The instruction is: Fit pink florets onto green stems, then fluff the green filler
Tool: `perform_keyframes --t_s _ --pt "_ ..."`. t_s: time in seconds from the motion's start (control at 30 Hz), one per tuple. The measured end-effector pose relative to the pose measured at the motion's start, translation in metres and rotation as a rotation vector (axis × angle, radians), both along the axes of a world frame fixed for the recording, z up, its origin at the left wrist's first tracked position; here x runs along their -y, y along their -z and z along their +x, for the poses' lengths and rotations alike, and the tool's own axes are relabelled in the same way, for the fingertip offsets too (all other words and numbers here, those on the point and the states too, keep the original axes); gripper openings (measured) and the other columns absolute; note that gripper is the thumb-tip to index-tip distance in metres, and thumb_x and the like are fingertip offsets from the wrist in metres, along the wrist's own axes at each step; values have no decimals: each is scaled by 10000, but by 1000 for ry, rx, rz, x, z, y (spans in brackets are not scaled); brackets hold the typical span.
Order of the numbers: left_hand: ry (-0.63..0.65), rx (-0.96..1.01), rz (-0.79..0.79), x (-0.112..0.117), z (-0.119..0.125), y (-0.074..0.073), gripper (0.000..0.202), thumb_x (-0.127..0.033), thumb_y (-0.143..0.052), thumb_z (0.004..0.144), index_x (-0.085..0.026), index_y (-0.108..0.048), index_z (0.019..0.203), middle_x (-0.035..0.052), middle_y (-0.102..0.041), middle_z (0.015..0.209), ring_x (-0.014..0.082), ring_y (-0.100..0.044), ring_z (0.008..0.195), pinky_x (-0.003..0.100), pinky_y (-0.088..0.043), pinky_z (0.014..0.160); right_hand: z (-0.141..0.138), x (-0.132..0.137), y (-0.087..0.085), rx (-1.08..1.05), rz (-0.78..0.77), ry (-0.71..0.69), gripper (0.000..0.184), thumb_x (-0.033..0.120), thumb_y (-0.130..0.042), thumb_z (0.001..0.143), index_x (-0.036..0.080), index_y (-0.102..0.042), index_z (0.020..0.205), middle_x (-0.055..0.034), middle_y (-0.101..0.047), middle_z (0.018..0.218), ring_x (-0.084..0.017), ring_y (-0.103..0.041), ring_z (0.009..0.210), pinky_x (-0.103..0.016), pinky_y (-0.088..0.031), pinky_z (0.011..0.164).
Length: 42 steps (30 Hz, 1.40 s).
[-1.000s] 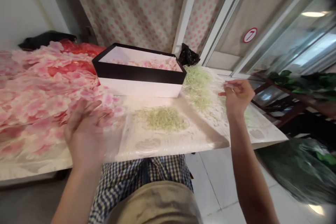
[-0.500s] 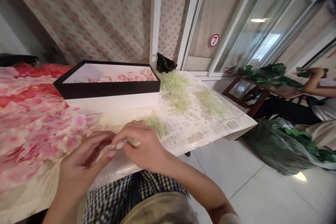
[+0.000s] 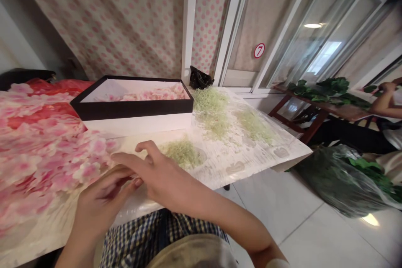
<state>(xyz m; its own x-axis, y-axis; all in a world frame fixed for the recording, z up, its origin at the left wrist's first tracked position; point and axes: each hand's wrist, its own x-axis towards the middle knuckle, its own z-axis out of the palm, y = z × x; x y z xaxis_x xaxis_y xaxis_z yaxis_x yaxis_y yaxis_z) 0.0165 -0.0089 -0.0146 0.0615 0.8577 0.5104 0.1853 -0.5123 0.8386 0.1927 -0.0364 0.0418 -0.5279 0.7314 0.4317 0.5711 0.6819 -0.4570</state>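
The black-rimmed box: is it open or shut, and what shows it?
Open: no lid covers the box, so its pale inner wall and pink petals show.

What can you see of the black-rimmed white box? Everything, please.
The box is long and open-topped, with a broad black band around its rim, white outer wall below and pale interior. It looks like stiff card. It stands upright on the covered table, partly filled with pink petals. The loose petal heap crowds its left end; pale green strands lie by its right end, contact unclear. Both the left hand and right hand are clear of it.
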Motion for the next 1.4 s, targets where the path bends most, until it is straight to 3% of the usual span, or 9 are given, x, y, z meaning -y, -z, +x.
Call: perform_keyframes --t_s 0.17,0.3,0.37,0.47,0.53,0.67,0.83,1.13,1.4 --pt "-131 36 -159 7 1 -1 245 -389 -805 612 -207 -722 752 3 -718 772 171 -651 721 222 -548 686 -4 -6 0 44 -24 -129 563 123 -312 920 295 -318 1456 -93 -399 1350 -164 -592 819 -294 -513 788" --pt "-162 24 -231 10 2 -2 288 -439 -781 661 -217 -699 825 -24 -703 815 128 -637 745 166 -502 700 14 -25 -2 -31 -50 -221 607 122 -413 878 337 -333 1440 10 -424 1447 -163 -542 1143 -228 -501 888" --pt "-156 -48 -210 7 -1 -1 282 -453 -742 715 -219 -681 861 -19 -694 816 129 -638 727 168 -494 656 49 -42 -13 -97 17 0 618 140 -493 855 310 -356 1432 -19 -472 1416 -186 -545 1150 -298 -498 935" --pt "-124 -111 -166 2 -6 3 284 -465 -696 769 -211 -655 888 -4 -675 790 144 -626 695 194 -481 597 127 -79 -35 37 0 715 512 95 -420 876 240 -462 1365 -64 -510 1383 -209 -563 1153 -361 -449 1001" --pt "-85 -144 -146 0 -8 5 284 -465 -682 785 -205 -648 894 4 -665 782 145 -613 683 198 -470 582 177 -105 -45 98 -97 848 470 98 -413 879 152 -503 1337 -156 -568 1297 -290 -557 1172 -451 -441 986" --pt "3 -195 -117 1 -9 6 261 -452 -660 812 -200 -633 874 8 -638 807 139 -594 678 193 -449 550 229 -145 -41 264 -423 784 397 155 -671 797 195 -633 1189 -116 -631 1220 -251 -647 998 -391 -536 849" --pt "63 -244 -90 1 -8 7 219 -429 -633 842 -215 -621 883 4 -628 837 141 -604 716 179 -456 559 238 -172 -22 352 -653 749 251 296 -590 929 144 -611 1128 -73 -645 1102 -168 -650 904 -355 -567 771" --pt "86 -256 -71 1 -5 6 148 -407 -609 864 -260 -616 881 -25 -619 823 113 -590 711 146 -462 600 279 -166 -57 -2 -396 685 123 197 -756 697 133 -712 792 -9 -677 722 -170 -637 756 -310 -508 747" --pt "106 -280 -87 4 -7 5 194 -430 -613 849 -238 -620 878 -6 -629 846 126 -612 734 150 -481 605 261 -145 -78 -546 -249 423 134 205 -728 618 201 -645 723 -4 -649 742 -124 -626 742 -268 -511 756"
